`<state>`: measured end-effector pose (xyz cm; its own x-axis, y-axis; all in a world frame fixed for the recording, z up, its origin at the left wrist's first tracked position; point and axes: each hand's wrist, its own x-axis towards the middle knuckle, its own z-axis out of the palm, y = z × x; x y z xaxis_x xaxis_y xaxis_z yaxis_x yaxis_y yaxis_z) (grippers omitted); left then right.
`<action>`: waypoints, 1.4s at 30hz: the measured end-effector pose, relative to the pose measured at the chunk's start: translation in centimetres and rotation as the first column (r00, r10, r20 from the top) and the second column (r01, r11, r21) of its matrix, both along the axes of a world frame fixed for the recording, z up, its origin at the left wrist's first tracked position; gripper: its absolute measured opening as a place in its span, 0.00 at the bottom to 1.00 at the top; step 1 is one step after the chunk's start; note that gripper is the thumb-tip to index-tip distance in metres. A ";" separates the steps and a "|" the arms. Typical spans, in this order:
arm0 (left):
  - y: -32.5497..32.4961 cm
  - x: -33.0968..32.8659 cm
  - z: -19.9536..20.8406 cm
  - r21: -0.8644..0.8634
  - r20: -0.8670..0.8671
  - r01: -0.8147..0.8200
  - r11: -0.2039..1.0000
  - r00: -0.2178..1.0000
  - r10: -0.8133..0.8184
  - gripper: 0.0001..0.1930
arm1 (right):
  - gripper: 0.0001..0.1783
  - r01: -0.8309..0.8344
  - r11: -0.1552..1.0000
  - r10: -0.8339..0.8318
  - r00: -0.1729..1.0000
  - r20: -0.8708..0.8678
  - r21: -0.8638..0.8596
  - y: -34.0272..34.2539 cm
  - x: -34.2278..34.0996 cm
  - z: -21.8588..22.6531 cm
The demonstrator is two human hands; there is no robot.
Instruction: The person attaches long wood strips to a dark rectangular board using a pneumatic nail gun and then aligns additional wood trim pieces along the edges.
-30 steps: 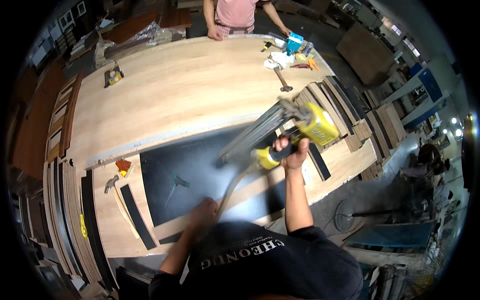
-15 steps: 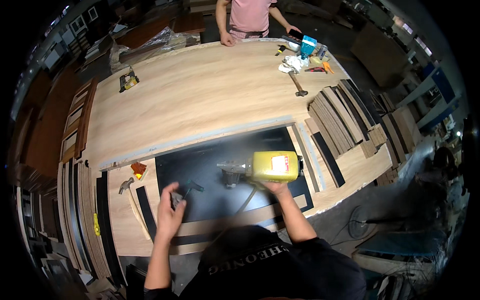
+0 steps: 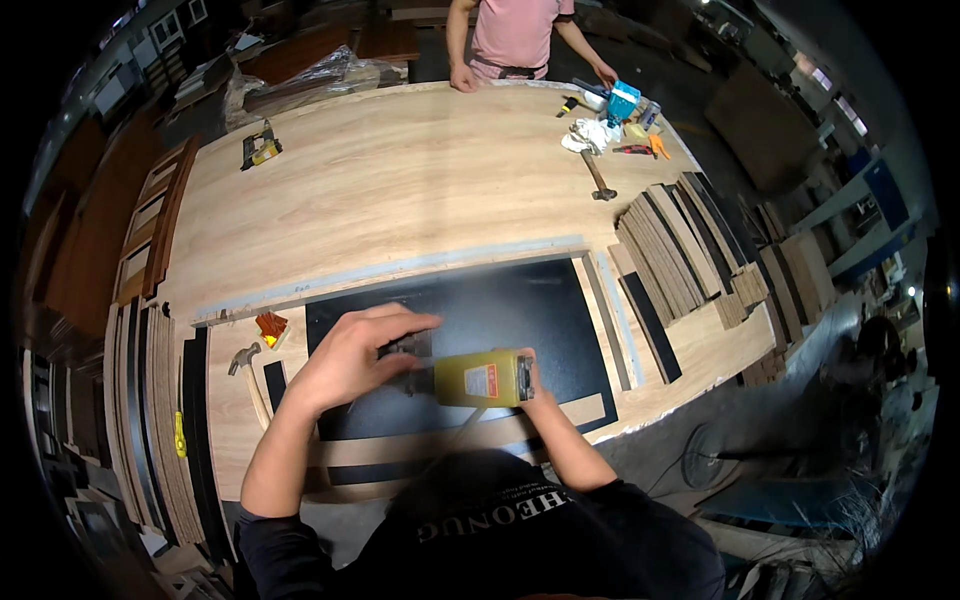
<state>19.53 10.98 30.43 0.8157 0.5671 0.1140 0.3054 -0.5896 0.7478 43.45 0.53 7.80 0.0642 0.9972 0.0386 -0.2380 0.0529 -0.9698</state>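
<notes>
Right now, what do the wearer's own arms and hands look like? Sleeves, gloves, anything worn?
Both hands are bare: no gloves, rings or watch visible on the left hand or the right hand, which is mostly hidden. Forearms are uncovered. A dark short-sleeved shirt with pale lettering across it covers the upper arms.

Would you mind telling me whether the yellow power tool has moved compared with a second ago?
Yes. The yellow power tool has come down and leftward, from near the stacked wood strips onto the black panel.
</notes>
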 end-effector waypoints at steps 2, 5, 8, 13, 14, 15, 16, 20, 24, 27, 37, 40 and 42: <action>-0.1 -0.8 -0.7 -0.054 -0.001 -0.023 0.998 1.000 0.023 0.25 | 0.05 0.019 0.993 -0.039 0.983 -0.177 -0.114 -0.1 -0.2 0.0; -1.1 -1.6 -2.9 -0.080 0.055 -0.061 0.995 0.996 0.066 0.23 | 0.13 0.014 0.996 -0.036 0.968 0.250 0.090 -0.3 1.9 -4.7; -1.6 -1.2 -4.7 -0.019 0.101 -0.060 0.998 0.993 0.062 0.21 | 0.23 -0.101 0.913 -0.272 0.570 0.776 0.394 -0.3 2.2 -2.2; -1.2 0.9 -5.8 0.086 0.151 0.013 0.996 0.988 -0.025 0.19 | 0.26 0.011 0.984 -0.155 0.548 0.822 0.178 -1.0 3.2 -2.6; -1.0 1.4 -5.7 0.100 0.119 0.028 0.995 0.992 -0.040 0.18 | 0.26 0.030 0.986 -0.154 0.567 0.809 0.166 -1.3 3.6 -2.7; -0.9 1.8 -5.4 0.091 0.127 0.036 0.995 0.991 -0.048 0.18 | 0.27 0.048 0.982 -0.177 0.585 0.792 0.184 -1.4 3.5 -2.6; -0.8 2.2 -5.1 0.081 0.135 0.046 0.996 0.989 -0.057 0.18 | 0.27 0.063 0.978 -0.198 0.601 0.775 0.201 -1.5 3.5 -2.3; -0.6 3.6 -5.0 0.039 0.181 0.076 0.996 0.980 -0.081 0.18 | 0.29 0.113 0.942 -0.305 0.681 0.666 0.316 -1.8 3.0 0.0; -0.8 4.9 -4.8 -0.089 0.200 0.042 0.995 0.980 -0.023 0.18 | 0.30 0.172 0.966 -0.257 0.693 0.674 0.193 -2.0 3.1 1.1; -0.8 5.6 -4.7 -0.182 0.189 0.034 0.983 0.982 0.001 0.18 | 0.33 0.168 0.971 -0.240 0.700 0.673 0.171 -2.2 3.6 1.2; -2.3 7.4 -5.9 -0.018 0.204 -0.025 1.000 0.979 0.028 0.27 | 0.34 0.278 0.941 -0.335 0.852 0.404 0.194 -2.4 4.5 2.5; -2.5 7.5 -6.1 -0.079 0.275 -0.019 0.997 0.961 0.040 0.32 | 0.35 0.266 0.929 -0.355 0.836 0.419 0.256 -2.1 5.4 1.7; -2.5 7.3 -6.2 -0.138 0.298 0.003 0.990 0.954 0.039 0.34 | 0.36 0.312 0.907 -0.407 0.825 0.393 0.285 -2.3 5.6 1.2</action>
<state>26.82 8.50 24.25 0.7452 0.6086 0.2725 0.0648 -0.4729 0.8788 49.09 -1.79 8.96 0.3455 0.8735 0.3429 0.2777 0.2538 -0.9265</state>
